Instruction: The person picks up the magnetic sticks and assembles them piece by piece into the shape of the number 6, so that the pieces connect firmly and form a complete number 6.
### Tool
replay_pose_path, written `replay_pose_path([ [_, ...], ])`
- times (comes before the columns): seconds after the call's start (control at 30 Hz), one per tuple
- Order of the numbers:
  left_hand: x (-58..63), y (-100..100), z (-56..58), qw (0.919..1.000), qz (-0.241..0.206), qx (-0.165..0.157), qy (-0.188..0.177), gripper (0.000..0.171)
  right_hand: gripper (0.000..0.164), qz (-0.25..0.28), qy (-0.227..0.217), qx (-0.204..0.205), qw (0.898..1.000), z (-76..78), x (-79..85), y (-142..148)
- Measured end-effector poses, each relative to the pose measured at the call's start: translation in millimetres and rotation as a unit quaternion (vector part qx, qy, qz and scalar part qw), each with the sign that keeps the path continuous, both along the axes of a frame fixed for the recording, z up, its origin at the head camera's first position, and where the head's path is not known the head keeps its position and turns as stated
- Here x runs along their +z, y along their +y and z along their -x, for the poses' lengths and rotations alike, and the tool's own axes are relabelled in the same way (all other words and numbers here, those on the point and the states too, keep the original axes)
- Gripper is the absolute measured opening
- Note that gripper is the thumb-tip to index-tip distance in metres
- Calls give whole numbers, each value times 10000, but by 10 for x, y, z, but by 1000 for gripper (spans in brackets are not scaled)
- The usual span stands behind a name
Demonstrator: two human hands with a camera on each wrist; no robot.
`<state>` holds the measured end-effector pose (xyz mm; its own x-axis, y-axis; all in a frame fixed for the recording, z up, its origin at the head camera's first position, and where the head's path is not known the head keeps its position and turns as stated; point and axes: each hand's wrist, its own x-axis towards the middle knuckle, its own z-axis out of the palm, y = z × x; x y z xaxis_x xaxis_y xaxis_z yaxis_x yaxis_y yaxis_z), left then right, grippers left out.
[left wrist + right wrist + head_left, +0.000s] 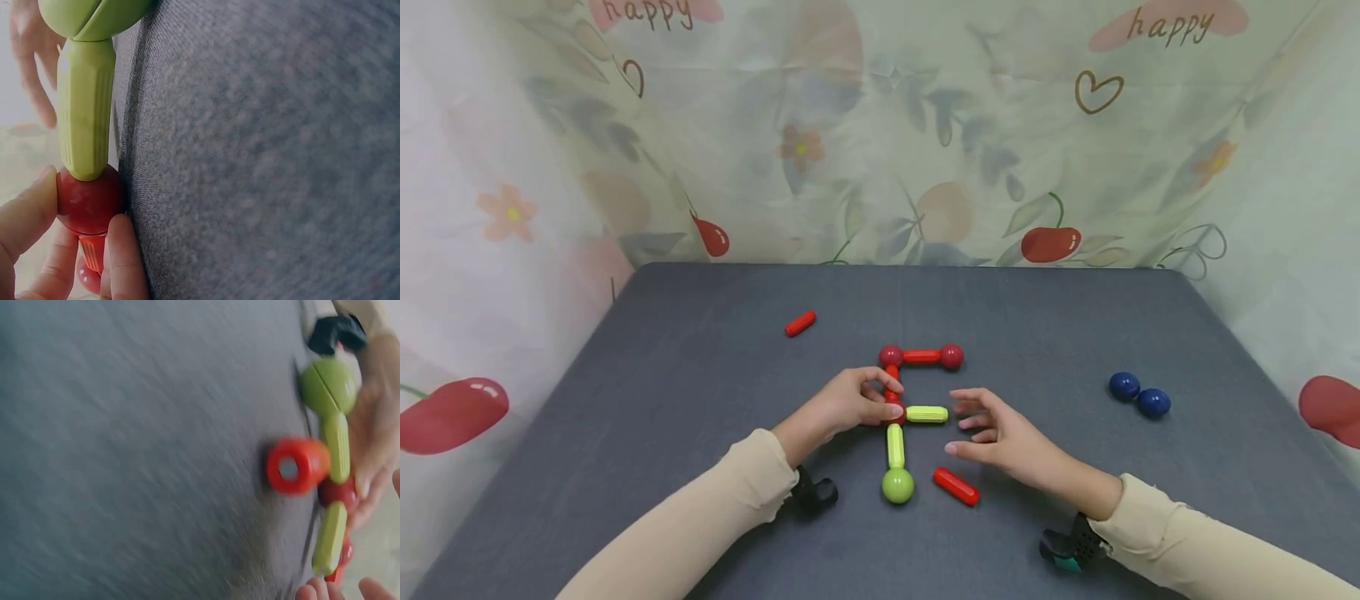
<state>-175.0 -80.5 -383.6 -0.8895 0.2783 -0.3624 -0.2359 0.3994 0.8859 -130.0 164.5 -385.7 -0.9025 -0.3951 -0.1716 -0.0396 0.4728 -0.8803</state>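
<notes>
My left hand (850, 402) pinches the middle red ball (90, 203) of a ball-and-rod figure lying on the table, thumb on one side and fingers on the other. From that ball a yellow-green rod (896, 446) runs toward me to a green ball (898, 486). Another yellow-green rod (927, 414) sticks out to the right. Beyond the hand, a red rod (892, 377) leads to a far red ball (891, 357), joined by a sideways red rod (921, 357) to a further red ball (952, 357). My right hand (1003, 433) holds nothing, fingers loosely bent just right of the sideways yellow-green rod.
A loose red rod (957, 487) lies right of the green ball, and another loose red rod (801, 323) lies at the back left. Two blue balls, one (1124, 386) beside the other (1153, 403), sit at the right. A patterned curtain (895, 167) hangs behind the grey table (700, 333).
</notes>
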Motion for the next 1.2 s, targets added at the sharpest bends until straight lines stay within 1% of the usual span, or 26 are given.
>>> replay_pose_path([
  [0.13,7,5,-7,10000,20,-20,25,28,74,-385,146,71,9991,-145,22,-29],
  [0.23,8,7,-7,10000,36,3,6,28,76,-634,122,208,9977,-225,16,-36],
  [0.37,0,8,1,10000,92,9,20,28,75,-913,88,465,9947,-277,2,-35],
  [0.5,-18,6,8,9999,105,-10,63,28,72,-1127,269,738,9905,-293,-16,-35],
  [0.6,-24,3,14,9999,97,-26,71,28,67,-1260,435,844,9875,-299,-39,-45],
  [0.7,-16,4,14,9999,93,-30,48,29,57,-1378,568,933,9844,-301,-59,-55],
  [0.8,-12,6,15,9999,109,-28,40,29,45,-1421,608,1011,9828,-292,-66,-70],
  [0.9,-10,5,17,9999,109,-11,8,28,35,-1400,546,1052,9830,-285,-62,-83],
  [1.03,-10,4,15,10000,81,17,-36,28,30,-1416,538,1115,9822,-275,-49,-92],
  [1.2,-11,4,13,10000,64,-17,4,28,27,-1560,724,1294,9766,-267,-11,-105],
])
